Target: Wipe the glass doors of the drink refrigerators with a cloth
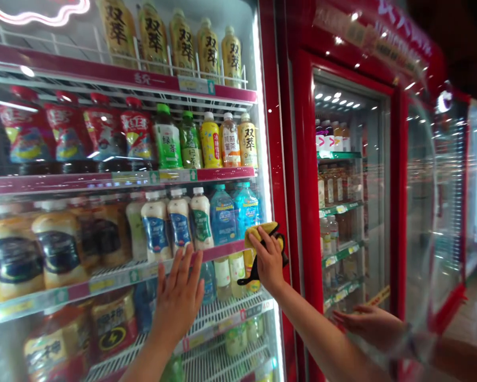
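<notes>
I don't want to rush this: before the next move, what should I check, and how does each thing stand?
1. Cloth held in the right hand: ok.
2. Left hand open, fingers extended: ok.
3. Left palm's contact: cannot tell; only the back of the hand shows.
4. Blue bottles near the cloth upright: ok.
5. Hand shape at lower right real, not reflected: cannot tell.

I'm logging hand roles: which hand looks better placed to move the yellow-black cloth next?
Probably the right hand: it has the cloth, while the left hand is spread open away from it.
</notes>
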### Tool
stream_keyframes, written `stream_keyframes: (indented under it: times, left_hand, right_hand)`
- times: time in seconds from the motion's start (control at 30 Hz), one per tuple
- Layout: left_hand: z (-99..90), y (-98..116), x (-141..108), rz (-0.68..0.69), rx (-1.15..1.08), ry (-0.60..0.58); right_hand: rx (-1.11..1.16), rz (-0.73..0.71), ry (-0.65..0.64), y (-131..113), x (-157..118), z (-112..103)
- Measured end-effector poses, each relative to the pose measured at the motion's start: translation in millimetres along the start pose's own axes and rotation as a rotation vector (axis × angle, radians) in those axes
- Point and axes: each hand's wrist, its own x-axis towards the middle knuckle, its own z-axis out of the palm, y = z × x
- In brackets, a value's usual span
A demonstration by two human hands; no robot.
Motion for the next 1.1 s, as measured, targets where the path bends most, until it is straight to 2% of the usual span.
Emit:
stream_keyframes:
  times: [0.17, 0.3, 0.37, 0.43, 0.5, 0.6, 0.67, 0.73, 0.8, 0.87, 0.9, 0.93, 1.0, 1.1]
  left_hand:
    - [-8.1, 6.5, -28.4, -0.008, 0.062, -0.119]
    - [-21.5, 4.3, -60.8, -0.011, 0.157, -0.229]
    - [-32.3, -3.8, -78.4, -0.006, 0.204, -0.277]
    - [-46.9, -17.7, -95.1, 0.000, 0.238, -0.313]
    - [-64.5, -36.7, -109.7, -0.005, 0.263, -0.335]
    - [-92.9, -69.4, -127.2, -0.040, 0.296, -0.362]
    - [-111.1, -89.6, -137.2, -0.065, 0.315, -0.389]
    - [-128.6, -106.3, -147.5, -0.087, 0.328, -0.419]
    - [-146.0, -119.5, -158.5, -0.106, 0.331, -0.441]
    - [-163.9, -130.6, -169.8, -0.113, 0.324, -0.448]
    - [-172.9, -135.8, -175.1, -0.111, 0.318, -0.447]
    - [-181.8, -141.0, -180.2, -0.109, 0.312, -0.445]
    - [-198.7, -150.6, -188.8, -0.110, 0.302, -0.443]
    - [-219.0, -160.6, -198.7, -0.129, 0.298, -0.446]
  right_hand:
    - [0.118, -0.036, -0.136, -33.2, -58.8, -10.3]
    - [0.196, 0.024, -0.153, -56.1, -77.5, -15.7]
    - [0.214, 0.065, -0.141, -69.6, -72.2, -9.9]
    - [0.234, 0.083, -0.127, -89.4, -55.8, 2.8]
    - [0.255, 0.104, -0.101, -118.1, -31.5, 20.8]
    - [0.231, 0.190, -0.047, -174.2, 0.6, 50.1]
    - [0.177, 0.213, -0.092, -210.8, 4.1, 64.2]
    - [0.132, 0.115, -0.225, -236.3, -10.9, 69.6]
    - [0.128, -0.112, -0.395, -245.0, -36.5, 66.1]
    - [0.136, -0.322, -0.523, -239.1, -58.2, 57.4]
    - [0.131, -0.369, -0.553, -233.5, -63.4, 53.0]
    - [0.120, -0.367, -0.558, -228.3, -63.8, 49.7]
    - [0.087, -0.255, -0.498, -225.3, -51.2, 48.9]
    - [0.058, -0.007, -0.347, -249.9, -19.0, 62.8]
